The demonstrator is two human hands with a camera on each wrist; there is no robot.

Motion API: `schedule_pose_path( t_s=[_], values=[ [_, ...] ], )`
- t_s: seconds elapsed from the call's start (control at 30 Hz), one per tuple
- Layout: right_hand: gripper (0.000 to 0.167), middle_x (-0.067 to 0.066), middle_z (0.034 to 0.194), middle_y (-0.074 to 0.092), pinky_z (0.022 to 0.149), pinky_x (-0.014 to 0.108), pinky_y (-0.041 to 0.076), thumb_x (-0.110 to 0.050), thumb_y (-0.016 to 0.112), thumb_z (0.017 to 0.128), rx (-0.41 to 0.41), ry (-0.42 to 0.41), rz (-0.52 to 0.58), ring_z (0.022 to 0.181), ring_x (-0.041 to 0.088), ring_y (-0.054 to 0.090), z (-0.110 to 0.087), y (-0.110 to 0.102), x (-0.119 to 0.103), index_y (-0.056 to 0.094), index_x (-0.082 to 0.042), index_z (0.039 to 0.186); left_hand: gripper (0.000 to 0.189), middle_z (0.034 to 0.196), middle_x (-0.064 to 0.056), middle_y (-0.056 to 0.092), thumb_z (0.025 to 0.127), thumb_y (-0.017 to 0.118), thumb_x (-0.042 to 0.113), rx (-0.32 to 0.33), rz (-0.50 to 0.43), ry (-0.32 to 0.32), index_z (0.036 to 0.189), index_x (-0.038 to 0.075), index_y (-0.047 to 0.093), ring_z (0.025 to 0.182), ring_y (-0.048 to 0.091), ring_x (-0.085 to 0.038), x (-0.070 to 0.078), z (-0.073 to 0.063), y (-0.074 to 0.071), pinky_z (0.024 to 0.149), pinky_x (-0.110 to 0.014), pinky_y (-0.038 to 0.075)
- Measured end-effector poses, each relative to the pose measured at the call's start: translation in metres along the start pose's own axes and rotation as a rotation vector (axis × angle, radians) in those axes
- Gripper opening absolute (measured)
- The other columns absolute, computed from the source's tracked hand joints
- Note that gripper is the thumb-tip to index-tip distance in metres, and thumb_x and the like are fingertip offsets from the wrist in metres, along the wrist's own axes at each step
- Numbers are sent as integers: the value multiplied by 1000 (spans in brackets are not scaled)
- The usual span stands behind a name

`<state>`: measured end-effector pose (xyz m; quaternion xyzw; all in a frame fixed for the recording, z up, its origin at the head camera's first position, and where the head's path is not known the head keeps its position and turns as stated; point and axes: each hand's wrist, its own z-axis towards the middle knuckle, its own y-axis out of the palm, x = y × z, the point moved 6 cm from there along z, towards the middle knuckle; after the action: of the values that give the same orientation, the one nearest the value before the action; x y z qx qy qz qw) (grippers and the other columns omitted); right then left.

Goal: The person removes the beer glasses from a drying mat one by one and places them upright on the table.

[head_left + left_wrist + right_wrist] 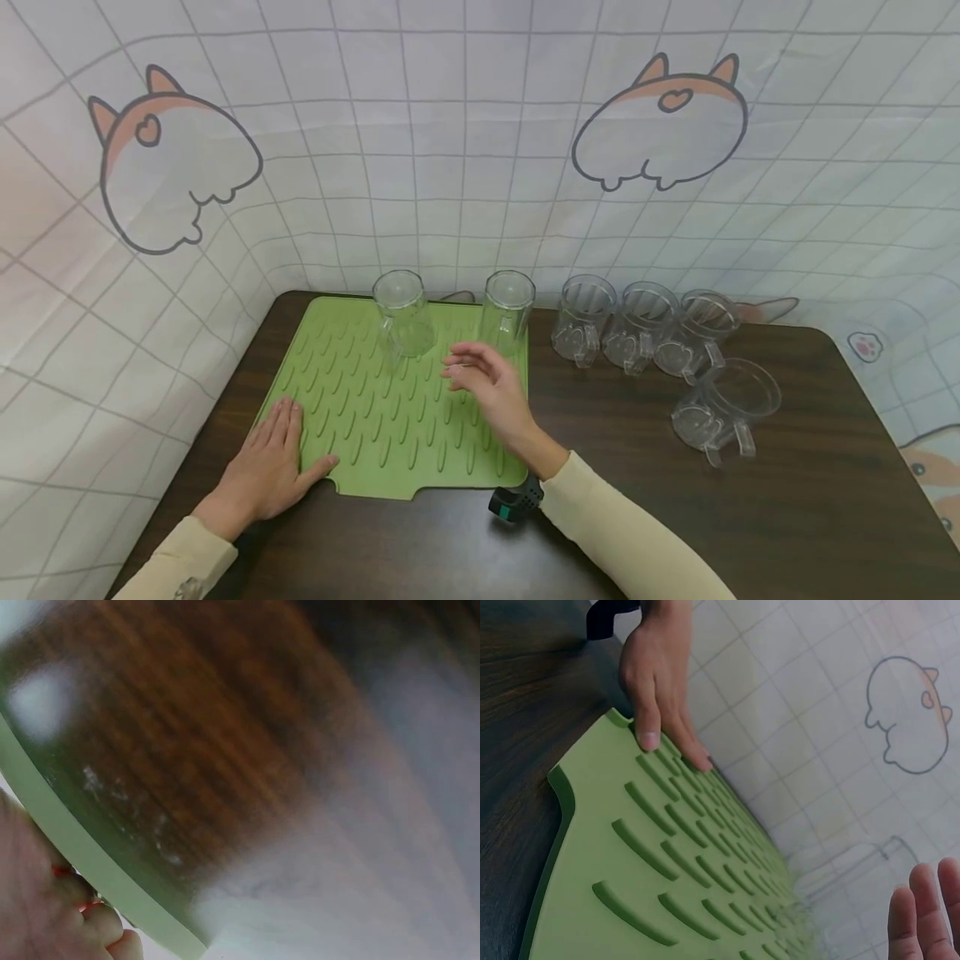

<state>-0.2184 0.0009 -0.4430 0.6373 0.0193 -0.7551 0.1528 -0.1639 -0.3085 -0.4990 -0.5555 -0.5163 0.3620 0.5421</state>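
My left hand lies flat with spread fingers on the left front part of a green ribbed drying mat. In the right wrist view that hand presses on the mat's edge. My right hand hovers over the mat's right side, fingers loosely bent and holding nothing. Just behind it stands a clear mug on the mat, partly hidden by the fingers. A second clear mug is on the mat farther left, its handle toward the front.
Along the back of the dark wooden table, right of the mat, three clear mugs stand in a row. Another clear mug is nearer the front right. A tiled-print curtain encloses the table's back and sides.
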Motion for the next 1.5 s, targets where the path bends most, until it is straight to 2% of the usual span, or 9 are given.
schedule_pose_path(
  t_s=[0.6, 0.7, 0.9, 0.97, 1.1, 1.23, 1.5],
  values=[
    [37, 31, 130, 63, 92, 21, 58, -5, 61, 100, -30, 11, -22, 103, 1, 67, 23, 29, 19, 58, 6, 135, 105, 167, -39, 15, 101, 49, 66, 13, -2, -3, 158, -16, 19, 156, 16, -56, 0, -1, 1, 125, -69, 23],
    [36, 31, 131, 64, 95, 21, 57, -6, 63, 101, -28, 16, -44, 107, 6, 68, 27, 32, 24, 59, 6, 134, 105, 167, -38, 15, 101, 49, 66, 11, 4, -9, 158, -16, 19, 156, 16, -55, 0, -1, 1, 125, -69, 23],
    [35, 29, 132, 65, 101, 24, 57, -9, 63, 102, -43, 24, -71, 121, 32, 68, 33, 38, 33, 61, 2, 135, 104, 167, -38, 17, 101, 50, 65, 16, 14, -8, 158, -17, 20, 156, 18, -55, 0, -1, -1, 125, -68, 24],
    [35, 29, 133, 65, 102, 25, 57, -9, 62, 102, -50, 27, -69, 124, 37, 67, 34, 40, 35, 61, 3, 136, 103, 167, -38, 18, 101, 51, 64, 22, 18, -6, 157, -17, 21, 156, 19, -55, 1, -2, -2, 125, -67, 25],
    [38, 29, 135, 64, 104, 26, 57, -7, 61, 103, -61, 22, -69, 127, 39, 64, 36, 42, 39, 59, 5, 138, 102, 166, -38, 20, 101, 51, 64, 31, 33, -6, 157, -17, 23, 156, 21, -55, 2, -2, -3, 124, -67, 28],
    [39, 26, 138, 64, 106, 25, 55, -8, 61, 103, -75, 24, -82, 130, 38, 63, 39, 45, 42, 58, 4, 140, 102, 166, -38, 20, 101, 52, 64, 32, 41, -10, 157, -17, 23, 155, 22, -54, 2, -3, -3, 124, -66, 29],
    [42, 20, 147, 60, 110, 31, 54, -10, 62, 103, -88, 64, -81, 136, 35, 60, 44, 52, 47, 57, -1, 144, 102, 167, -37, 19, 101, 52, 64, 29, 30, -14, 158, -16, 22, 156, 21, -54, 1, -3, -3, 125, -66, 28]
  ],
)
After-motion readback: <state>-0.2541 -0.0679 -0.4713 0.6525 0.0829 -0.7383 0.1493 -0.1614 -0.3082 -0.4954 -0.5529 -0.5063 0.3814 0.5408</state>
